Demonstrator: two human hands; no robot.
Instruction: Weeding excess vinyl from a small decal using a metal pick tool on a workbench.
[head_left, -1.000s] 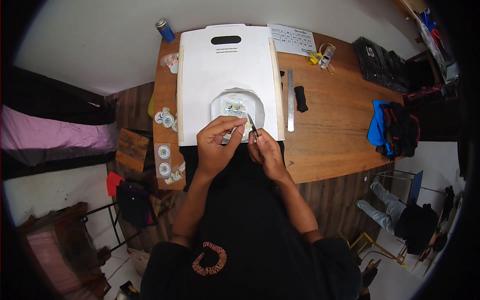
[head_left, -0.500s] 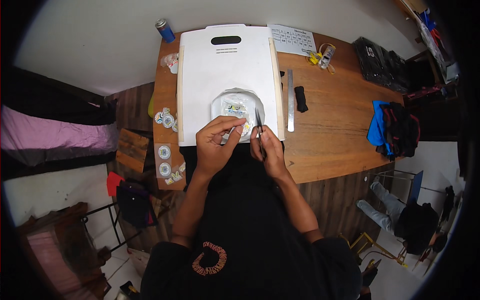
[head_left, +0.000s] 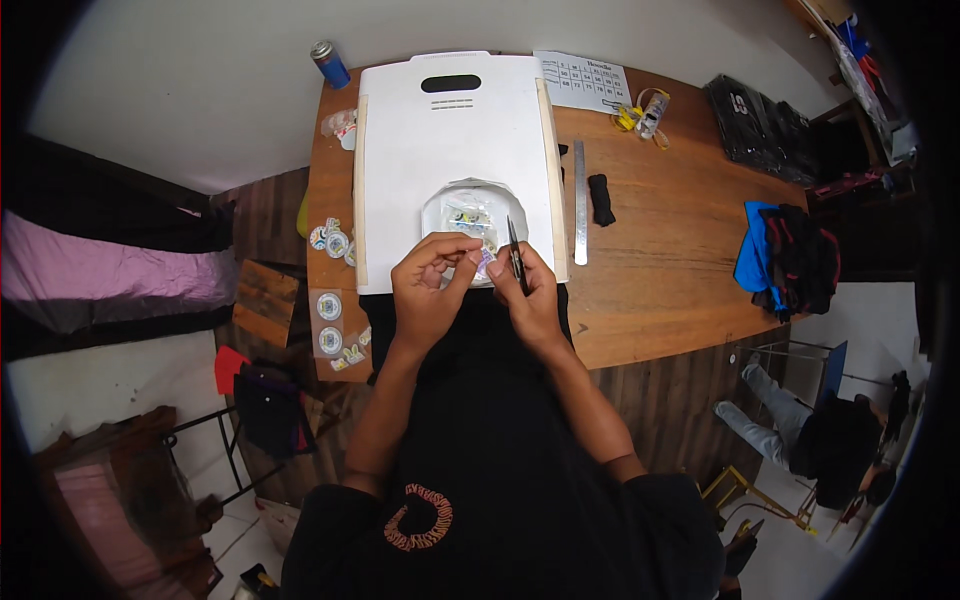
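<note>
While your left hand (head_left: 425,285) pinches a small, flat purple-and-white piece (head_left: 487,261) over the near edge of the white rectangular panel (head_left: 455,140), your right hand (head_left: 533,300) clasps a slim black pointed tool (head_left: 515,245); likely light and bendable, the piece suits rim-holding.

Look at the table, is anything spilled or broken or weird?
Nothing looks spilled or broken. Only the blue can at the far left of the wooden table seems tilted, maybe from the bendy fisheye view.

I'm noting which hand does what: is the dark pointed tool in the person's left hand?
No, the dark pointed tool is in the right hand, its tip pointing away from the person's body.
</note>
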